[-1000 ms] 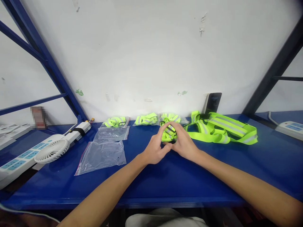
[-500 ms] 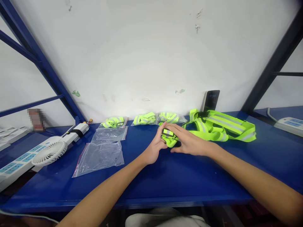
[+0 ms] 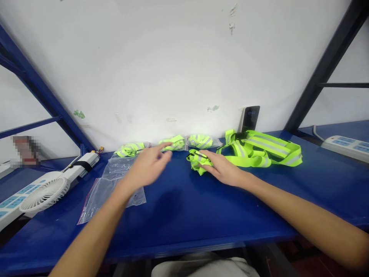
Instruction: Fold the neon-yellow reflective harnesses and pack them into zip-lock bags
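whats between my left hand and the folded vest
Only bare blue tabletop lies between the left hand and the folded vest under the right hand, as the head view shows.

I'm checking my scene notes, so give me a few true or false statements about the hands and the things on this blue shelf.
1. The right hand rests on a folded neon-yellow reflective strap bundle. True.
2. The left hand grips that bundle too. False: it hovers apart from it, open, near the clear plastic zip bags.
3. A black phone leans against the white wall. True.
4. The small white fan sits at the right end of the blue shelf. False: it is at the left end.
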The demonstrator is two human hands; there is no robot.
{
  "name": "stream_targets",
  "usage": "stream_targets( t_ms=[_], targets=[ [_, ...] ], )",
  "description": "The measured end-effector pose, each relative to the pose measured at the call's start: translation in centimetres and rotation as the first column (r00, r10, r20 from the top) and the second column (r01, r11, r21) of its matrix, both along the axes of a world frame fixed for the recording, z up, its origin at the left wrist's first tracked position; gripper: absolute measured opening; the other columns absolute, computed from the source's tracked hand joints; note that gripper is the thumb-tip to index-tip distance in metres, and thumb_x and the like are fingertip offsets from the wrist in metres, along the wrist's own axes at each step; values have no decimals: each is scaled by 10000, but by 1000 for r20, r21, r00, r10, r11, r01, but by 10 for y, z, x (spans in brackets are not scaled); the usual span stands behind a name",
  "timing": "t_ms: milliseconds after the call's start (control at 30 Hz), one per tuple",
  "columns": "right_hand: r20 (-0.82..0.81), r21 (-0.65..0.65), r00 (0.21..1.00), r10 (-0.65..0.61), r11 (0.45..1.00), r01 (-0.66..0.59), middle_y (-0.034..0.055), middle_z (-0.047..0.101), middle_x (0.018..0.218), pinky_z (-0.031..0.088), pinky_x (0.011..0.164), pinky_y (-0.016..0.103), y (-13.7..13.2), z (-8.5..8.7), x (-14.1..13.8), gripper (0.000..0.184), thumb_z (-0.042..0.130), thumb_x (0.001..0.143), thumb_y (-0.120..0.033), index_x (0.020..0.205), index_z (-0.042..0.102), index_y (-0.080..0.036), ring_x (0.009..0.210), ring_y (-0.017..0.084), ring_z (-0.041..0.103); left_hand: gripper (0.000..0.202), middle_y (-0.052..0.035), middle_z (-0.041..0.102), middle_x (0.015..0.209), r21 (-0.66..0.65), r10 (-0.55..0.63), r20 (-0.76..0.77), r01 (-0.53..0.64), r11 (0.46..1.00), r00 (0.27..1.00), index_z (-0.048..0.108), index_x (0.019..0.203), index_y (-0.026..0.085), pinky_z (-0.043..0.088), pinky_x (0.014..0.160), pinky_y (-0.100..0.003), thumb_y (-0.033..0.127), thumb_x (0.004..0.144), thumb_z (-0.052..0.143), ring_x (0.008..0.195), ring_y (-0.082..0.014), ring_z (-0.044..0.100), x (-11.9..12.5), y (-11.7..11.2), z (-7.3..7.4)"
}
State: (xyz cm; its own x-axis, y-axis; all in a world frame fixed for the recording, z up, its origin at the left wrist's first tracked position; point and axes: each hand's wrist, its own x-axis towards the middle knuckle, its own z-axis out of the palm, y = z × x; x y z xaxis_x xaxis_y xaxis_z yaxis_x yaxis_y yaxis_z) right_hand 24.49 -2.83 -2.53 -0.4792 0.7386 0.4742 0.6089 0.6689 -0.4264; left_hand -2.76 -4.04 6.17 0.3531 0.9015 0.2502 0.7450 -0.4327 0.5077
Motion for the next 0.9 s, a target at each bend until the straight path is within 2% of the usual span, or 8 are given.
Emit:
stream_targets(
  t_ms=[133,200,300,400,500,733,800,900],
  targets=[
    [11,-68,996,-93,993,93,107,713,971,536,744,378,2,2,0,490,396,995,-433,1411,436,-178,845,289,695,541,-76,757,1002,78,312,-251,-302,950,916,595,1302,252,496,791,-375,538,924,334,951,-307,694,-57,15,6],
    [41,-81,994,-104,991,107,112,712,933,534,712,377,2,2,-2,499,378,1000,-435,1413,425,-158,809,290,694,577,-105,712,1176,42,320,-407,-332,942,856,607,1288,242,484,861,-421,574,914,322,1075,-349,653,-72,27,-5],
    [76,-47,992,-104,993,108,149,695,1108,546,786,405,-1,0,-6,492,364,1007,-417,1429,404,-166,960,311,692,575,-157,670,1251,-55,213,-534,-285,957,818,646,1219,173,484,889,-410,577,881,417,1128,-360,628,-73,48,-31],
    [155,5,987,-33,999,33,168,587,1354,522,934,455,-9,0,-11,474,380,1009,-387,1434,414,-182,1174,328,622,368,-178,727,1090,37,323,-578,-372,928,750,700,1082,131,499,831,-343,343,807,578,1038,-328,669,-62,65,-49],
    [238,4,969,66,998,-69,165,500,1456,492,1007,465,-15,2,-15,449,396,1008,-342,1428,429,-186,1273,321,555,321,-125,757,998,124,380,-485,-368,921,788,730,1032,158,497,776,-292,176,779,533,957,-269,694,-47,67,-52],
    [92,1,994,60,998,-60,109,554,1411,494,1007,414,-12,1,-16,469,380,1012,-303,1475,391,-231,1227,268,590,264,-19,762,842,322,396,-249,-309,895,884,734,968,246,448,635,-292,207,785,548,766,-236,686,-7,24,-23],
    [3,3,999,32,999,-32,100,559,1414,478,1023,413,-10,0,-14,482,379,1012,-320,1486,388,-233,1239,267,583,268,12,751,838,432,370,-144,-278,858,918,704,1015,255,437,632,-282,202,794,560,697,-198,662,-1,14,-13],
    [-171,-64,984,-56,997,46,84,619,1350,474,1017,424,-6,2,-12,491,391,1008,-385,1471,427,-226,1209,276,604,339,13,735,878,630,285,78,-269,729,955,637,1157,237,452,678,-275,206,825,575,655,-155,620,5,16,-11]
  ],
)
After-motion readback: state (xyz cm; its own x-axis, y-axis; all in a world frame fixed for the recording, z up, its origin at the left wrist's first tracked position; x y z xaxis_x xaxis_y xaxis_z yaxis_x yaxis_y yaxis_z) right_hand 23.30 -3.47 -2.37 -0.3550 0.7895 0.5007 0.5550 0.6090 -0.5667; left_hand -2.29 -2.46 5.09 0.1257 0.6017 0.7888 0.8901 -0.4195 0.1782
